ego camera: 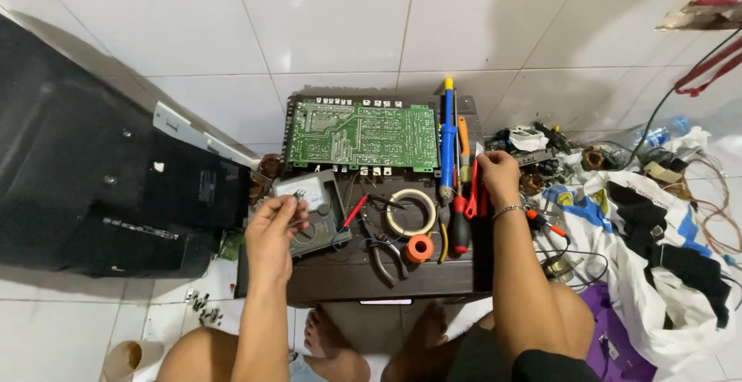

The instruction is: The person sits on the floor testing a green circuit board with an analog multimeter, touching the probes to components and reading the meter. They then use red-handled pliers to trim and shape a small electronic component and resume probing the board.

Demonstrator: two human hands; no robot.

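My left hand (275, 231) is closed on a small metal part, held over the grey multimeter (317, 204) at the left of the dark low table (348, 277). My right hand (496, 173) grips a red-handled tool (473, 196) at the table's right edge. A green circuit board (362, 134) lies across the back of the table. Between my hands lie a blue and yellow soldering iron (447, 138), a roll of pale tape (411, 212), an orange spool (420, 248), pliers (385, 254) and a red and black screwdriver (461, 227).
A large black casing (93, 181) lies on the white tiled floor at the left. A heap of cloth, cables and small parts (641, 227) fills the right. Loose screws (202, 308) and a small cup (124, 359) sit near my left knee. My bare feet rest below the table.
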